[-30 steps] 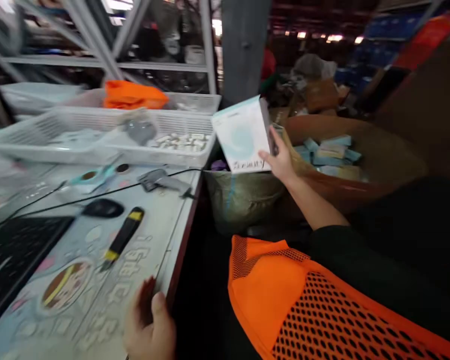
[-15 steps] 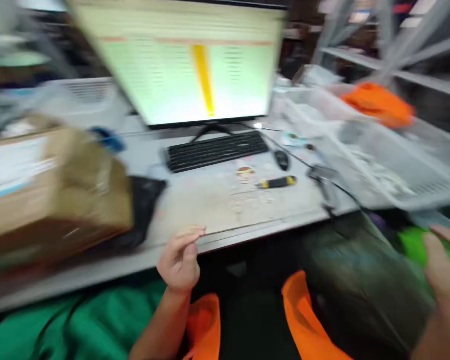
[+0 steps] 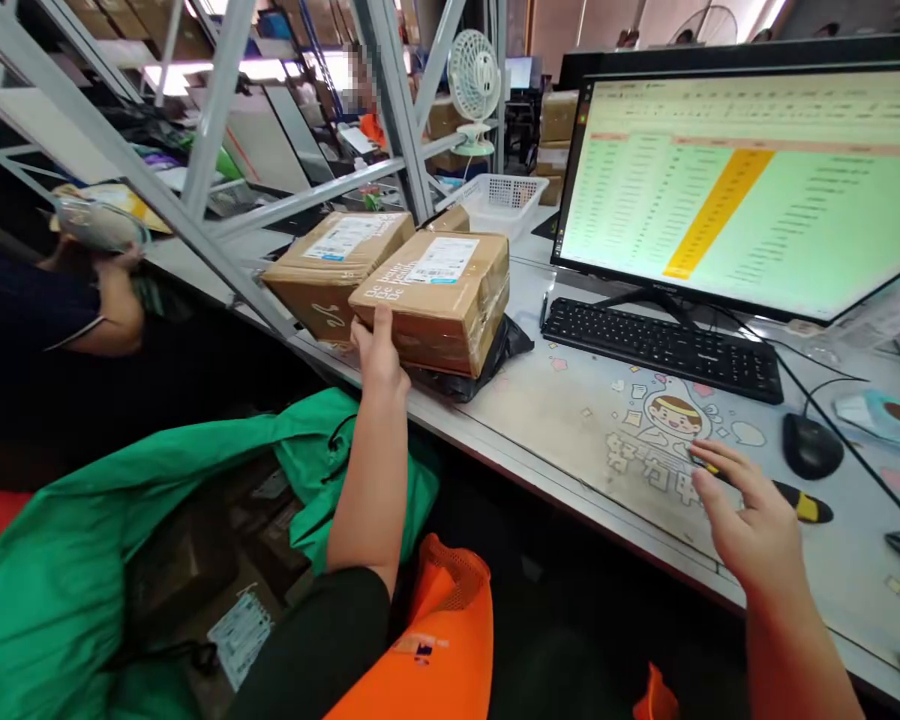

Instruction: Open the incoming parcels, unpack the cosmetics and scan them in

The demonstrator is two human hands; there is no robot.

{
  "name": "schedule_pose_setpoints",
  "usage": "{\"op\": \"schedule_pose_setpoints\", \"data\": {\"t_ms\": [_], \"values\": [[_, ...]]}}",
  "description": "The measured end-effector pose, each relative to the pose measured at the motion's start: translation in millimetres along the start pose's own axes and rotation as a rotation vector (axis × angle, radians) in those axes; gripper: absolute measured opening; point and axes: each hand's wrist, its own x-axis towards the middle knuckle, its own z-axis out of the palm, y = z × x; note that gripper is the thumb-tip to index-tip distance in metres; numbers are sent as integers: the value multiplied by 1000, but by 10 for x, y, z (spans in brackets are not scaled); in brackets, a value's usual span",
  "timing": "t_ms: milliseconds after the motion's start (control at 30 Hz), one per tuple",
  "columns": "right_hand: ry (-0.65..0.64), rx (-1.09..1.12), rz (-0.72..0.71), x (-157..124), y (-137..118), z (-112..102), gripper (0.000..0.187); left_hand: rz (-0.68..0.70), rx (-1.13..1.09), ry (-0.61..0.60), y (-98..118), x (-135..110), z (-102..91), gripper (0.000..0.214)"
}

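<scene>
Two desk cartons (image 3: 439,300), perhaps three; one keyboard (image 3: 660,345); one mouse (image 3: 811,446).

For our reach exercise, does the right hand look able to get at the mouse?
Probably yes: the right hand looks open, the mouse lies close by, and nothing tall stands between them.

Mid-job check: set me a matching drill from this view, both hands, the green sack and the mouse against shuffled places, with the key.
Things
1. Left hand
2. Right hand
3. Green sack
4. Mouse

Places
A. Lower than the desk, with a labelled parcel inside
B. Near the right end of the keyboard
C. At a cardboard box, thumb against it
D. By the black-and-yellow cutter, partly covering it from view

Pairs: 1-C, 2-D, 3-A, 4-B
</scene>
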Motion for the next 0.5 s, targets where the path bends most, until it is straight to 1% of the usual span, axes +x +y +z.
{"op": "schedule_pose_setpoints", "data": {"t_ms": [100,167,233,300,367,433,500], "values": [[-39,18,-27,40,28,73,34,-93,-42,141,39,-41,127,61],[-44,42,-19,29,32,133,36,-122,-114,183,80,-99,149,47],[-76,88,-11,31,-42,230,36,-132,-225,191,104,-180,121,44],[-133,149,-40,86,-216,362,36,-134,-326,182,96,-269,49,45],[-177,218,-83,236,-474,524,36,-130,-379,180,58,-349,-48,46],[-179,302,-99,521,-775,728,37,-125,-397,189,7,-410,-150,46],[-147,383,-84,944,-1081,990,42,-146,-426,194,-35,-453,-239,47]]}}
